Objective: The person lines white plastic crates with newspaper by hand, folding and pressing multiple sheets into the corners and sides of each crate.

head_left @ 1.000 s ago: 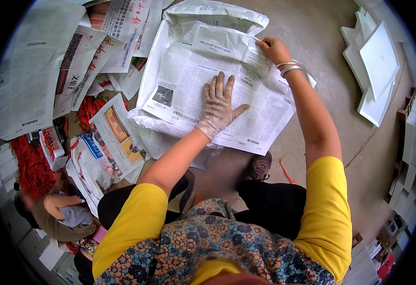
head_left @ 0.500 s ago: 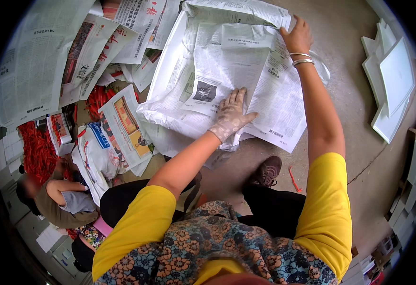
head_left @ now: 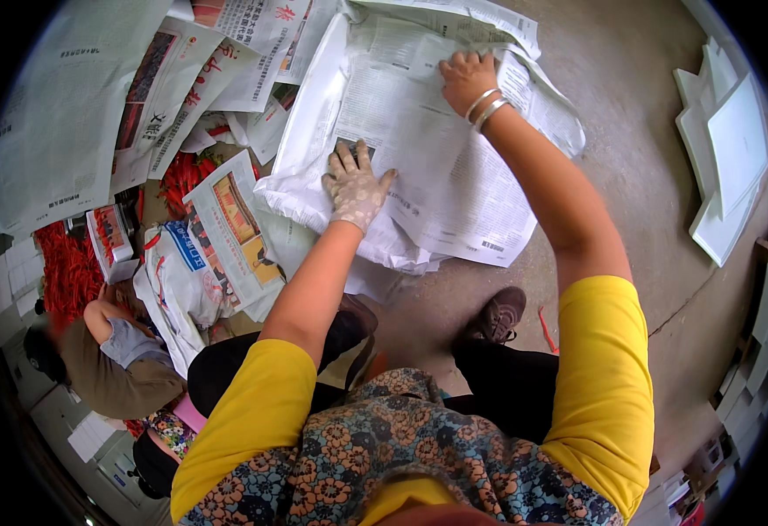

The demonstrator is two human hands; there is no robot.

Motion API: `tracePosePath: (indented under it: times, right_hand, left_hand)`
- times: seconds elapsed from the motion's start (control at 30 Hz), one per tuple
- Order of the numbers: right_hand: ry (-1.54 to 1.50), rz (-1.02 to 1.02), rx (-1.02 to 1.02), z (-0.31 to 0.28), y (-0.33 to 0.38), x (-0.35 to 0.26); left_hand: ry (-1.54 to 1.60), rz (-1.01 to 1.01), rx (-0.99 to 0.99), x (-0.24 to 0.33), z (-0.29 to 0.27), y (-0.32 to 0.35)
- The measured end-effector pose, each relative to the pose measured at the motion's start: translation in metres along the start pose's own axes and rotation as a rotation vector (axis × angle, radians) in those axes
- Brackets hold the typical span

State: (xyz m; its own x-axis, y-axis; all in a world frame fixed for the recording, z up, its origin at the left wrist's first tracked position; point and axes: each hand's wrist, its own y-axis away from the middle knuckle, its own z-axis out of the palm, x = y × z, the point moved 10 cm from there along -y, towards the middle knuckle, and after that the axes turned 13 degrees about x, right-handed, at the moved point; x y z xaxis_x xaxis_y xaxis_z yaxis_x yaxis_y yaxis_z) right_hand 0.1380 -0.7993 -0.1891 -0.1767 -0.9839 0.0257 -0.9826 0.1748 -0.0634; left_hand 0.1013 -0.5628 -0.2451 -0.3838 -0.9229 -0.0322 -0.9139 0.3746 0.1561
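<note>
A white box (head_left: 300, 118) lined with newspaper (head_left: 436, 149) lies on the floor in front of me, the sheets draping over its near and right sides. My left hand (head_left: 357, 188), in a thin pale glove, rests spread on the paper near the box's left side, partly over a printed photo. Bare and wearing two silver bangles, my right hand (head_left: 470, 79) presses on the paper toward the far right. Its fingers are bent down against the sheet, with the tips hidden.
Loose newspapers (head_left: 60, 114) cover heaps of red chili peppers (head_left: 64, 272) on the left. A white printed sack (head_left: 173, 272) lies nearby. Another person (head_left: 112, 368) sits at lower left. White foam lids (head_left: 734, 149) lie stacked on the floor at right. A single chili (head_left: 548, 329) lies beside my shoe.
My right hand has moved left and inward from the box's far right corner onto the paper. My left hand has slid left. The newspaper's right part has shifted inward.
</note>
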Motion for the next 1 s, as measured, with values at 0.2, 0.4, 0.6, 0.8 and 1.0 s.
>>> tracePosePath:
  times: [0.2,0.4,0.6,0.8,1.0]
  right_hand:
    - [0.150,0.053,-0.230,0.049,0.003,0.006]
    - [-0.106,0.280,-0.137,0.023,-0.009,0.036]
    - [-0.030,0.296,-0.274,0.051,-0.008,0.049]
    - [0.073,0.126,-0.043,0.002,-0.020,-0.036]
    - [-0.173,0.163,-0.184,0.059,-0.018,-0.025]
  left_hand:
    - [-0.068,0.011,-0.139,0.013,-0.011,0.003]
    - [-0.037,0.042,-0.073,-0.023,-0.010,-0.020]
    - [0.129,-0.014,-0.144,-0.036,-0.021,-0.030]
    - [0.098,-0.012,-0.203,-0.044,-0.011,-0.030]
    - [0.280,-0.113,-0.079,-0.082,-0.006,-0.039]
